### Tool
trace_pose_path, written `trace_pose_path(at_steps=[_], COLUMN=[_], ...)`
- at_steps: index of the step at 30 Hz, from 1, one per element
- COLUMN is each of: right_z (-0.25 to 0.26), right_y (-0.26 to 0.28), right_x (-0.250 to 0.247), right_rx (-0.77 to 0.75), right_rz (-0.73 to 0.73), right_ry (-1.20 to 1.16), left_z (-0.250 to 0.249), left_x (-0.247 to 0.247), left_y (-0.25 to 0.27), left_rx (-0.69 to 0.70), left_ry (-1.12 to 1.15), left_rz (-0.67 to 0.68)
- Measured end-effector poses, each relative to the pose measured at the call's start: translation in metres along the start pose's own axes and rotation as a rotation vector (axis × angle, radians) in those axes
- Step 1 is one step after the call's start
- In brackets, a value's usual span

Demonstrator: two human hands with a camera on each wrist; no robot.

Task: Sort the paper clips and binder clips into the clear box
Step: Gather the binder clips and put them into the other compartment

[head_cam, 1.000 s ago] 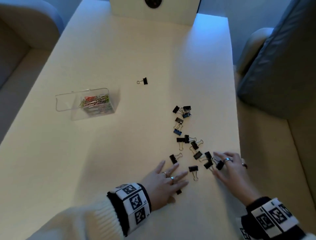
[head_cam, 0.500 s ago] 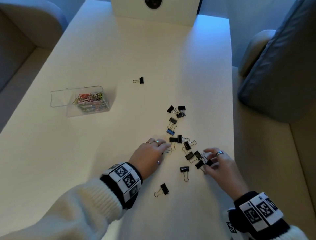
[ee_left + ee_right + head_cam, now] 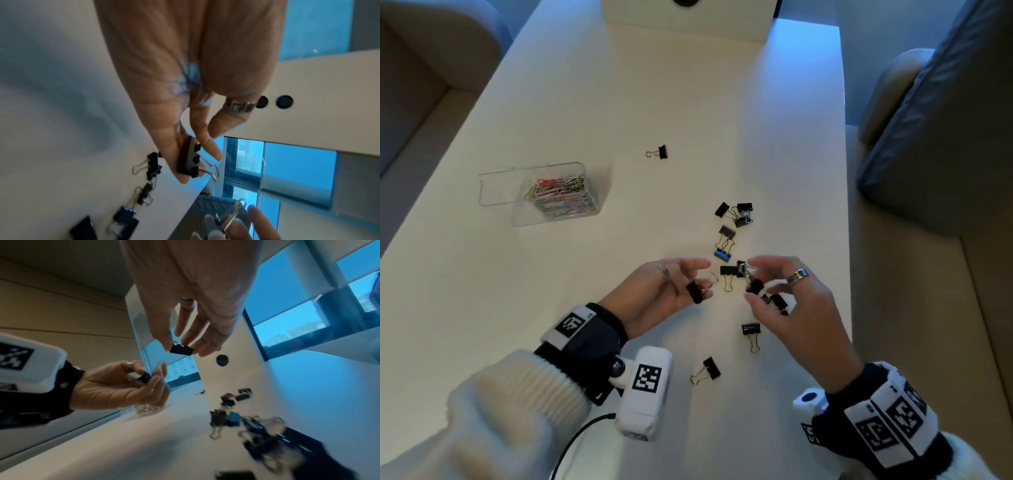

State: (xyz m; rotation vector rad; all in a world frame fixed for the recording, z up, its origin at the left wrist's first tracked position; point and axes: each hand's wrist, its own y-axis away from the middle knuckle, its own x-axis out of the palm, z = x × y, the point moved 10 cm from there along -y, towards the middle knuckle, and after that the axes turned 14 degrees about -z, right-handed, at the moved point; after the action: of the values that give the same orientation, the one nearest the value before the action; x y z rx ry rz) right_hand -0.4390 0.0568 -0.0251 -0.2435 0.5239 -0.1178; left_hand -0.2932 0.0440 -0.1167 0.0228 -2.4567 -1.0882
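Note:
The clear box [image 3: 524, 219] stands open at the left of the white table [image 3: 654, 85], with coloured paper clips [image 3: 558, 197] inside. Raised above the table with its palm turned up, my left hand [image 3: 700, 282] pinches a black binder clip [image 3: 694, 292], which shows close up in the left wrist view as the clip [image 3: 188, 160]. Beside it, my right hand [image 3: 756, 291] pinches a black binder clip [image 3: 181, 350] at its fingertips and holds another clip [image 3: 778, 301] lower in the fingers. Several binder clips [image 3: 736, 214] lie loose on the table, one of them the blue clip [image 3: 722, 254].
One binder clip [image 3: 659, 152] lies alone toward the middle of the table. Two more lie near me, a black clip [image 3: 751, 330] and another [image 3: 709, 370]. The table's right edge [image 3: 847, 240] runs close to the clips, with an armchair [image 3: 945, 137] beyond. A white panel [image 3: 688, 17] stands at the far end.
Both hands have risen off the table. The left hand picked up a clip and turned palm up; the right hand lifted its clips toward it.

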Motion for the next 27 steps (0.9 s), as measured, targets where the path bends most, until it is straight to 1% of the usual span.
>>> trace_pose_path(at_steps=[1, 3, 6, 8, 9, 11, 14, 16, 19, 22, 24, 27], right_z=[0.011, 0.028, 0.041, 0.050, 0.053, 0.055, 0.046, 0.030, 0.002, -0.012, -0.015, -0.019], right_y=[-0.001, -0.002, -0.001, -0.001, -0.001, -0.008, -0.032, -0.055, -0.094, -0.134, -0.156, -0.178], right_x=[0.005, 0.017, 0.038, 0.048, 0.051, 0.052, 0.047, 0.053, 0.084, 0.129, 0.160, 0.202], right_rx=[-0.050, -0.124, -0.148, -0.212, -0.238, -0.240, -0.177, -0.107, -0.040, -0.082, -0.121, -0.163], right_rz=[0.001, 0.024, 0.092, 0.127, 0.138, 0.138, 0.092, 0.120, 0.304, 0.486, 0.569, 0.642], right_ry=[-0.001, 0.018, 0.030, 0.078, 0.092, 0.079, 0.048, 0.113, 0.319, 0.506, 0.615, 0.730], left_z=[0.004, 0.013, 0.020, 0.023, 0.023, 0.021, 0.013, 0.005, -0.007, -0.017, -0.021, -0.029], left_x=[0.005, 0.012, 0.013, 0.012, 0.010, 0.001, -0.015, -0.026, -0.044, -0.062, -0.072, -0.084], left_y=[0.003, 0.007, 0.007, 0.005, 0.004, 0.001, -0.004, -0.005, -0.006, -0.008, -0.010, -0.010], left_rx=[-0.086, -0.213, -0.253, -0.266, -0.261, -0.229, -0.133, -0.080, -0.043, -0.036, -0.042, -0.044], left_ry=[0.093, 0.169, 0.152, 0.171, 0.188, 0.205, 0.181, 0.162, 0.199, 0.269, 0.288, 0.316], left_rz=[0.027, 0.078, 0.087, 0.088, 0.075, 0.025, -0.074, -0.102, -0.116, -0.125, -0.153, -0.189])
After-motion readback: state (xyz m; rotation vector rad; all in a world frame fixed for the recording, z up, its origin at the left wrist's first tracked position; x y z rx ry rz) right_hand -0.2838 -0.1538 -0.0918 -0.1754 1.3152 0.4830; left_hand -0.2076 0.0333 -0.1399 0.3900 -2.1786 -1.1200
